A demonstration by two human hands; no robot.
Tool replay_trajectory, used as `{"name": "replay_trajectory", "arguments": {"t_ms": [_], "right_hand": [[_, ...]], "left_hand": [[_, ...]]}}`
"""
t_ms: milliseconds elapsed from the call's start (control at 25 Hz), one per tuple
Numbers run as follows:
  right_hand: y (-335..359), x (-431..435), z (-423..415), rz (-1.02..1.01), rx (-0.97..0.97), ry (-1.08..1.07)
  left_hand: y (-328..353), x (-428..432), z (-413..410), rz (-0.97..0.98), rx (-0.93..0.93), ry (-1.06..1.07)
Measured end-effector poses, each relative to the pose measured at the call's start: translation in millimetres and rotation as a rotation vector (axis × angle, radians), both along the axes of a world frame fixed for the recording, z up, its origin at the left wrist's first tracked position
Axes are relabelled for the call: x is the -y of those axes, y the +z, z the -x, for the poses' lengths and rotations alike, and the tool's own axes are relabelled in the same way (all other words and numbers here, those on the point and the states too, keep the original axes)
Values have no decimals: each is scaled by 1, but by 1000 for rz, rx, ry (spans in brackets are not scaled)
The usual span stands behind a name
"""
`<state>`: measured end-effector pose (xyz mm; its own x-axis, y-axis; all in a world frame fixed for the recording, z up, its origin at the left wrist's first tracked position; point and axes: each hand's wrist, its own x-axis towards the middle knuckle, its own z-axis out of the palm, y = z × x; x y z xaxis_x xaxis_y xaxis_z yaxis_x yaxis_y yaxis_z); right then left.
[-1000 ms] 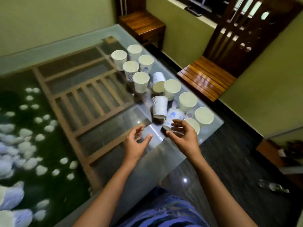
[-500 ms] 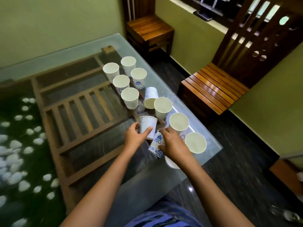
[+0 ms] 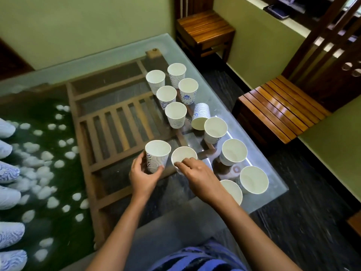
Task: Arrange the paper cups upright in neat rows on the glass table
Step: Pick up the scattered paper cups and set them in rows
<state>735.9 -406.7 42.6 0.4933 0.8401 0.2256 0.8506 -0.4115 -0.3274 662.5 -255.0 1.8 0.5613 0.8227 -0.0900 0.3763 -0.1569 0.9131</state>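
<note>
the left hand (image 3: 143,176) wraps an upright white paper cup with blue swirls (image 3: 157,156); the right hand (image 3: 197,176) pinches a second cup's (image 3: 183,156) rim. both stand near the glass table's (image 3: 117,53) front edge. light, crushable: grip low, gently. twelve cups; one lies tipped (image 3: 201,116).

Matt paper cups (image 3: 175,114); glossy glass table (image 3: 218,106).

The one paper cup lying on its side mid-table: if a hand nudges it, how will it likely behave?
The tipped cup looks like thin, empty paper, so it is probably very light and would skid easily on the smooth glass table. Its tapered wall suggests it would roll in a curve, likely bumping the upright cup at its mouth. A firm squeeze would probably dent it.
</note>
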Motion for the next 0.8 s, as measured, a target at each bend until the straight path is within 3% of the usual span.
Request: {"name": "replay_trajectory", "arguments": {"t_ms": [80,160,360,440,640,800], "right_hand": [[-4,-6,3,-61,40,31],[-7,-9,5,-181,-51,-75],[-18,-14,19,-363,-652,-553],[-25,-21,22,-414,-775,-673],[-33,-38,29,-586,-826,-755],[-35,-55,28,-485,-771,-579]], "left_hand": [[-3,-5,10,14,23,35],[-7,-7,14,63,36,29],[-12,-11,23,19,37,-13],[-11,-13,25,-16,55,-36],[-4,-21,28,-20,125,-69],[-1,-40,36,-24,152,-11]]}}
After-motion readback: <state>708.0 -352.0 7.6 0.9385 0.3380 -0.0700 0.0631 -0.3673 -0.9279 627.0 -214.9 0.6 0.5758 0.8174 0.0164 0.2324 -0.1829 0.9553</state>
